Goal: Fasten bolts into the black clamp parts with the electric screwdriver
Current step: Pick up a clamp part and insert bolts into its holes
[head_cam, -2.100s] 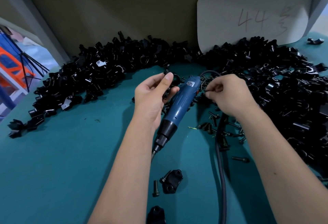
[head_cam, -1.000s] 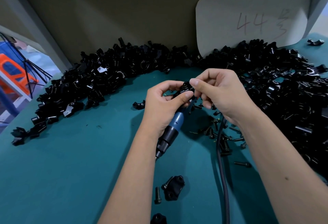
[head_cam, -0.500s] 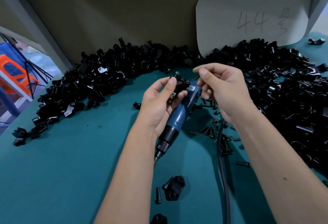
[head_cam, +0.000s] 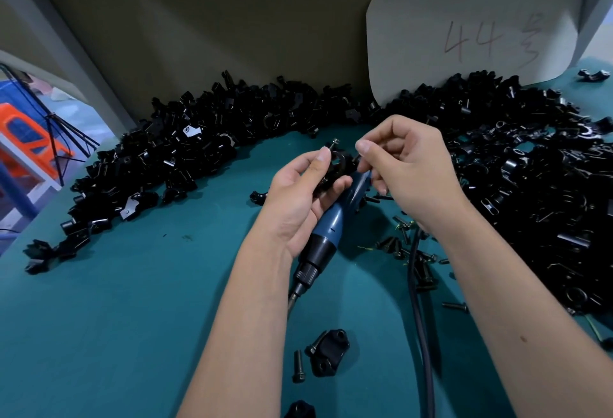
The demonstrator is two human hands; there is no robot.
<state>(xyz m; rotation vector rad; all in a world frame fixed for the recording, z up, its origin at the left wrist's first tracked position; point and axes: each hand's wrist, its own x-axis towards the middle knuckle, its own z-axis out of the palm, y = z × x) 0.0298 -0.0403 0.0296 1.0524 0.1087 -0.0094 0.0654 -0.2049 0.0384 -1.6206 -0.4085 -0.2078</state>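
Far left on the teal worktop [head_cam: 116, 318], a heap of black clamp parts [head_cam: 172, 155] curves along the back wall and runs on to a second, denser heap [head_cam: 530, 185] at the right, under a white card [head_cam: 471, 29] marked "44". Nearer the middle, the left hand [head_cam: 298, 198] is curled round two things at once: thumb and fingertips pinch one black clamp part [head_cam: 338, 165] up at the top of the hand, while the palm holds the blue electric screwdriver [head_cam: 335, 222] against it. The screwdriver's long axis slants from upper right down to lower left, its black nose and bit [head_cam: 293, 298] pointing toward the person and away from the clamp, so the tool lies the wrong way round for driving. A bolt [head_cam: 333, 144] stands out of the clamp's upper edge, head up. Just right of the clamp, the right hand [head_cam: 411, 172] has its fingers curled, thumb and forefinger pinched close beside the part; I cannot tell whether they hold a second bolt. Judging from this, the right hand is nearer the free hole and is seating bolts by hand before the tool turns. Below lie an assembled clamp [head_cam: 330, 356] and a loose bolt [head_cam: 298, 366]; the tool's black cable [head_cam: 421, 318] trails right of them, past scattered bolts [head_cam: 404, 248].
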